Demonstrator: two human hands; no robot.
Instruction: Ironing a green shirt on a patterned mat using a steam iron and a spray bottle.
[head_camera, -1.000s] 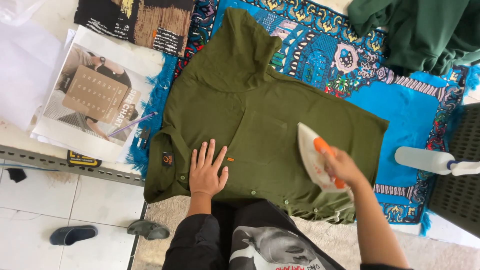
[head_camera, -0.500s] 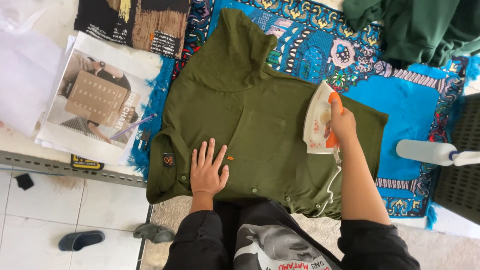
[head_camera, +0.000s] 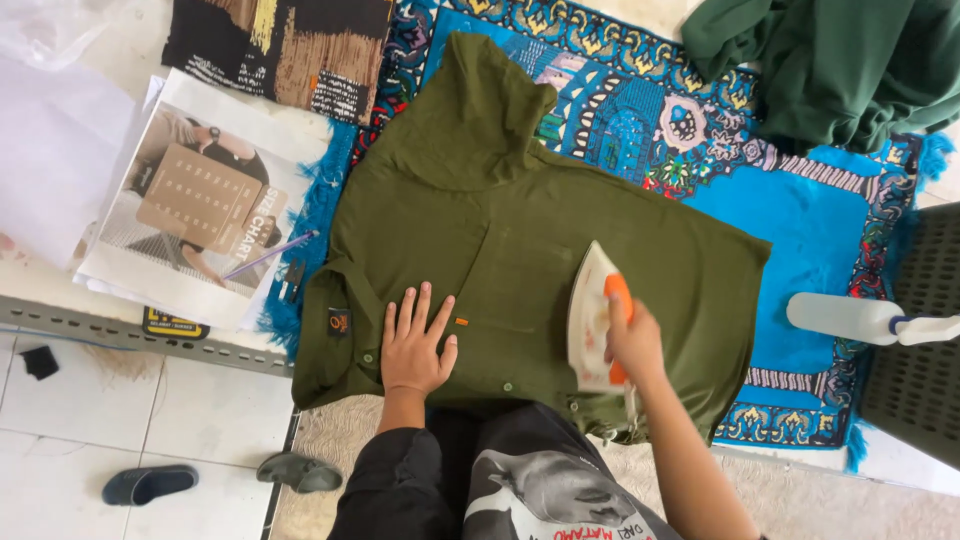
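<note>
Gripping the iron, right hand hides its handle.

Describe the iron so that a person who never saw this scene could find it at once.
Start from the olive-green shirt spread flat over the blue patterned rug. On the shirt's lower right part sits the iron, gripped by the right hand. It is the only white, pointed thing on the shirt, and its handle is bright orange.

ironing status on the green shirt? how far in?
Done: olive green short-sleeved shirt lies spread flat on the blue patterned cloth. In hand: right hand presses the white, orange-handled iron on its front; left hand flattens the button edge. Left: far sleeve and collar untouched; dark green garment bunched.
</note>
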